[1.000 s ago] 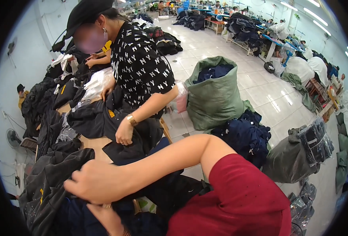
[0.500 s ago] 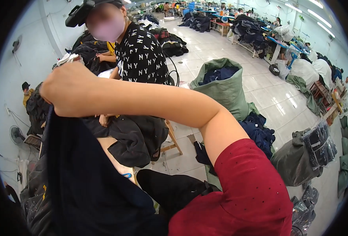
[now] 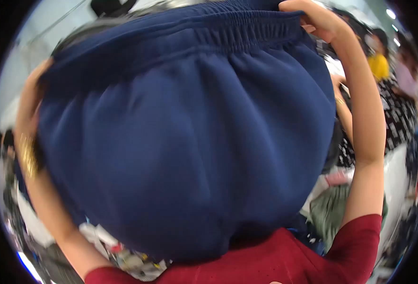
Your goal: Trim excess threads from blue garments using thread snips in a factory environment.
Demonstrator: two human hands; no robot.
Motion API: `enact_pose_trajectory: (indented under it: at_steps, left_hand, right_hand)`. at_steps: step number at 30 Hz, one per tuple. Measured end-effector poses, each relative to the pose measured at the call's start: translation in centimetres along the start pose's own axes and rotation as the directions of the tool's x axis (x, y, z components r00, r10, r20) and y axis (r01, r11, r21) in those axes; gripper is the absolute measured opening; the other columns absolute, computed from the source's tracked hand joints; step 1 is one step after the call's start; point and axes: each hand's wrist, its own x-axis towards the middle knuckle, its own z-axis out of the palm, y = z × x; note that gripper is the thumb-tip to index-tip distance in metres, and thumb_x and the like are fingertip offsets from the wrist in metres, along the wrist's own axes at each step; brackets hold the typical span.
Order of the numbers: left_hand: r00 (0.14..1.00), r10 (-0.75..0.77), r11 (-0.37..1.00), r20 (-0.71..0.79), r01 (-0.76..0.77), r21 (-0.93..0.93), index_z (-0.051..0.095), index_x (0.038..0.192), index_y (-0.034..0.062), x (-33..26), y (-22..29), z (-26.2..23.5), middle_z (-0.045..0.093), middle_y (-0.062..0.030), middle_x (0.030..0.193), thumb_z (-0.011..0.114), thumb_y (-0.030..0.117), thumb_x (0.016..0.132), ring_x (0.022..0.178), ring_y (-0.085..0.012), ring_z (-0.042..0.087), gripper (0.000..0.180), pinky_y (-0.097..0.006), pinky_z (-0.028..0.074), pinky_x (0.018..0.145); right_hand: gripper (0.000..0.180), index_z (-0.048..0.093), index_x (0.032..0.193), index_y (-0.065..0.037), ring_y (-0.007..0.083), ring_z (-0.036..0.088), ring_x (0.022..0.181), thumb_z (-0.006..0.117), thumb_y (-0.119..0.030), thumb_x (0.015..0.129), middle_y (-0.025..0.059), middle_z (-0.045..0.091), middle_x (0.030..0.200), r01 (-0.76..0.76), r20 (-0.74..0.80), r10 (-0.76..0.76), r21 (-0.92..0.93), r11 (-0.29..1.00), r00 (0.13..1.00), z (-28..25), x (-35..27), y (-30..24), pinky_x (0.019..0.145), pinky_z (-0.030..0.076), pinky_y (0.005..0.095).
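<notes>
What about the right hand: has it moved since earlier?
Yes: in the picture, the right hand went from left of the green sack to above it; the view also turned.

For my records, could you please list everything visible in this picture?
Navy fabric garment with gathered waistband: one, navy, centre
Crumpled green cloth: one patch, green, lower right
White-patterned black top: one, black, right
Bright yellow top: one, yellow, upper right
Pale pink top: one, pink, upper right
Black cap-shaped item: one, black, top left
Blurred clutter: uncountable, mixed, around the rim
Shiny gold bracelet: one, gold, left wrist
Dark red short-sleeved top: one, red, lower edge
Bare left hand: one, holding waistband's left end
Bare right hand: one, holding waistband's right end
</notes>
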Motion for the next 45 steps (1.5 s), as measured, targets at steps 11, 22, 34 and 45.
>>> enact_pose_trajectory:
  at_steps: [11, 22, 34, 45]
  left_hand:
    - [0.954, 0.276, 0.548, 0.113, -0.253, 0.798, 0.049, 0.121, 0.0065, -6.9, -8.0, 6.5, 0.06, -0.0103, 0.103, 0.065, 0.036, 0.08, 0.063, -0.0133, 0.056, 0.053, -0.026, 0.048, 0.062]
    - [0.777, 0.29, 0.163, 0.559, -0.616, 0.771, 0.048, 0.127, 0.0312, -12.5, -17.4, 10.5, 0.03, -0.0084, 0.14, 0.073, 0.042, 0.064, 0.12, -0.0348, 0.034, 0.069, -0.047, 0.024, 0.1]
    - [0.796, 0.332, 0.924, -0.507, -0.382, 0.004, 0.048, 0.126, 0.0018, -17.7, -5.1, -3.6, 0.047, -0.0158, 0.129, 0.046, 0.013, 0.087, 0.119, -0.0249, 0.046, 0.041, -0.036, 0.032, 0.103]
    - [0.946, 0.319, 0.397, -0.051, -0.084, 0.914, 0.043, 0.101, 0.0138, -11.4, -23.8, 2.7, 0.062, -0.0169, 0.074, 0.061, 0.034, 0.082, 0.07, -0.0389, 0.061, 0.033, -0.047, 0.047, 0.059]
  right_hand:
    - [0.05, 0.053, 0.116, -0.009, 0.0073, 0.051, 0.057, 0.056, -0.046, 0.083, 0.0036, 0.058, 0.096, -0.353, -0.524, 0.161, -0.288, 0.89, 0.836, 10.2, 13.7, 15.6, 0.043, 0.041, 0.0206]
    - [0.035, 0.057, 0.109, -0.006, 0.0251, 0.058, 0.088, 0.06, -0.008, 0.073, 0.0111, 0.061, 0.095, 0.044, -0.444, -0.444, -0.667, 0.744, 0.778, 12.1, 11.9, 17.7, 0.08, 0.045, 0.0303]
    - [0.025, 0.061, 0.103, -0.002, 0.0152, 0.057, 0.094, 0.05, -0.007, 0.081, 0.0069, 0.061, 0.101, 0.31, -0.526, -0.44, -0.32, 0.895, 0.728, 7.5, 3.8, 5.0, 0.088, 0.041, 0.0247]
    - [0.071, 0.061, 0.107, -0.004, 0.0186, 0.054, 0.063, 0.061, -0.064, 0.069, 0.0054, 0.056, 0.076, -0.374, -0.571, 0.237, -0.134, 0.918, 0.786, 17.0, 17.4, 19.8, 0.059, 0.042, 0.0315]
